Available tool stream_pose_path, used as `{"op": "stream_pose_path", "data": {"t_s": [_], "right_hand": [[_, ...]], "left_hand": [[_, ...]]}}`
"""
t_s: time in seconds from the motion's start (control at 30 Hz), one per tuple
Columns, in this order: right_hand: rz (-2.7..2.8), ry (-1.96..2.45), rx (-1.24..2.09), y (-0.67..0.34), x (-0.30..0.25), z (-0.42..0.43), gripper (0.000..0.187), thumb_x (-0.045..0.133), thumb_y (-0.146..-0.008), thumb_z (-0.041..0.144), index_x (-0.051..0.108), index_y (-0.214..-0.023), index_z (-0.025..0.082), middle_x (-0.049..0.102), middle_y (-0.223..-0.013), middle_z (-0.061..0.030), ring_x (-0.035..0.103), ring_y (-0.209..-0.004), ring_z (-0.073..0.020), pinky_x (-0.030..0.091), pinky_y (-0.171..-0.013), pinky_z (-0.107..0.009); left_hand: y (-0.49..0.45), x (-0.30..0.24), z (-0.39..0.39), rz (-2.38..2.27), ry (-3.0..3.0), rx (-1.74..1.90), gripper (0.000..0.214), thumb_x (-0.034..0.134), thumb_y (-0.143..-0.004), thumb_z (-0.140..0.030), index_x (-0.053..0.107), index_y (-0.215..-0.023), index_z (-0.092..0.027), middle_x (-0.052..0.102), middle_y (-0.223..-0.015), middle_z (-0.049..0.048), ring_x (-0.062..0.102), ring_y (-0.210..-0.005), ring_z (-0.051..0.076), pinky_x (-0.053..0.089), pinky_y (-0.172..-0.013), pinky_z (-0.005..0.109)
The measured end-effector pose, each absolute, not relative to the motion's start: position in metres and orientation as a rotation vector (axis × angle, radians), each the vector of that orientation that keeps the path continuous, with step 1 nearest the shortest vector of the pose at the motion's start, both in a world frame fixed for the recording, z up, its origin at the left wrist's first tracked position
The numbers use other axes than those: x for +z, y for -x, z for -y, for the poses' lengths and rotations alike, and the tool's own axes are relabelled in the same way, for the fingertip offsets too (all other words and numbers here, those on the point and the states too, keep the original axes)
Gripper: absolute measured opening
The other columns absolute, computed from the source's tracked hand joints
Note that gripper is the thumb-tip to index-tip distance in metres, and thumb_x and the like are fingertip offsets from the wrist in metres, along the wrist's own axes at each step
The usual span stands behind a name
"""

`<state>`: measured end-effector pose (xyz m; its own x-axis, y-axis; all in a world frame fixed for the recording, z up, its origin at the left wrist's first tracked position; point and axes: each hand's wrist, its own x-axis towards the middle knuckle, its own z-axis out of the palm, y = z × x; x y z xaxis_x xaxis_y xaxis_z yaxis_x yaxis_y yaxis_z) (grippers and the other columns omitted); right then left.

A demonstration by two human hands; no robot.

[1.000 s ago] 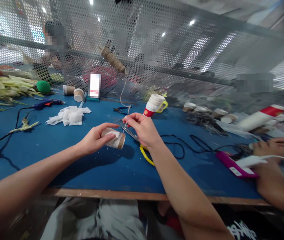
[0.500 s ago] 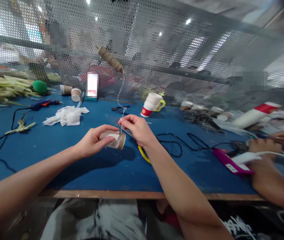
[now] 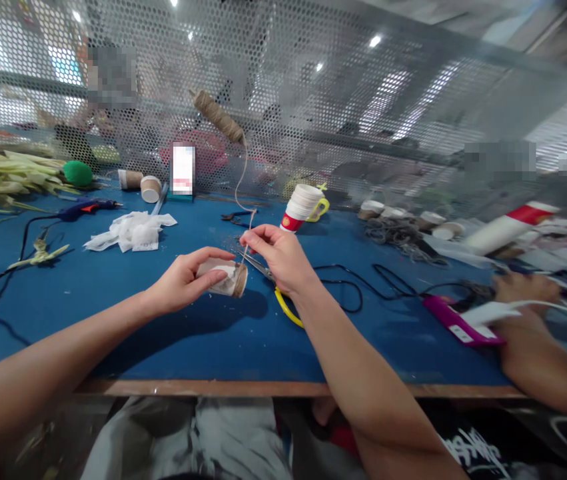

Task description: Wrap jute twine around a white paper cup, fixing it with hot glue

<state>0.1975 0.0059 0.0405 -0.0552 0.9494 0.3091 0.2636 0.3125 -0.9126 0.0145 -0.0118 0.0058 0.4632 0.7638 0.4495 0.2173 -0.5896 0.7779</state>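
No wording can be read. Beyond the right fingers (image 3: 269,233), stacked paper cups (image 3: 305,199) bear a round emblem (image 3: 286,219) on red; right of those fingers, the label (image 3: 460,333) on a purple case (image 3: 442,310) and white lettering (image 3: 474,445) on black cloth (image 3: 520,437) are illegible.

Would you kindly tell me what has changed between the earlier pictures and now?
Nothing was visibly taken hold of or let go; only the view has shifted slightly, so things sit a little further left in the picture. The left hand still holds the small cup, and the right hand still pinches the twine. The scissors stayed put.
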Motion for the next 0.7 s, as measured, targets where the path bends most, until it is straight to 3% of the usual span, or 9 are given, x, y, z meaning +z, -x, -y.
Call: {"op": "stream_pose_path", "data": {"t_s": [0.7], "right_hand": [[1.652, 1.288, 1.022, -0.1950, 0.0396, -0.0041, 0.017, 0.059, -0.071, 0.031, 0.057, -0.064, 0.016, 0.058, -0.066, -0.0008, 0.045, -0.057, -0.0093, 0.036, -0.062, -0.027]], "left_hand": [[-0.0142, 0.0101, 0.0172, -0.752, -2.106, 1.140, 0.028, 0.050, -0.082, -0.031, 0.058, -0.102, -0.013, 0.067, -0.083, 0.0057, 0.059, -0.068, 0.013, 0.046, -0.058, 0.019]]}}
